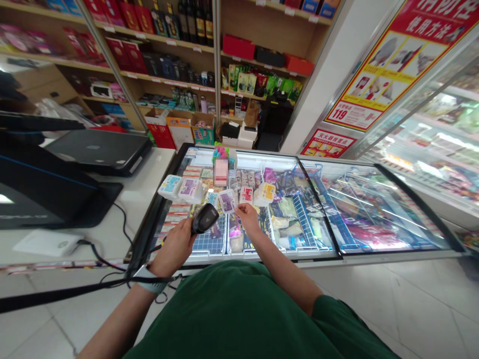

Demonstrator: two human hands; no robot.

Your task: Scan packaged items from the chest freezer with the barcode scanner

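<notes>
My left hand [175, 248] is wrapped round the handle of a black barcode scanner [205, 218], whose head faces a purple-labelled package [227, 201]. The fingertips of my right hand [246, 215] pinch that package at its right edge, over the freezer's glass top. To the left on the glass are a blue-labelled pack [170, 186] and another purple-labelled pack [189, 188]. On the right lie a red-labelled pack [246, 195] and a yellow-labelled pack [267, 193]. Bagged goods show beneath the glass.
A glass-topped freezer [322, 258] extends to the right. On the left counter [129, 197] are a black terminal [48, 184], a white device [48, 243] and cables. Behind the freezer, shelves hold boxes and bottles. A black cord crosses near my left wrist.
</notes>
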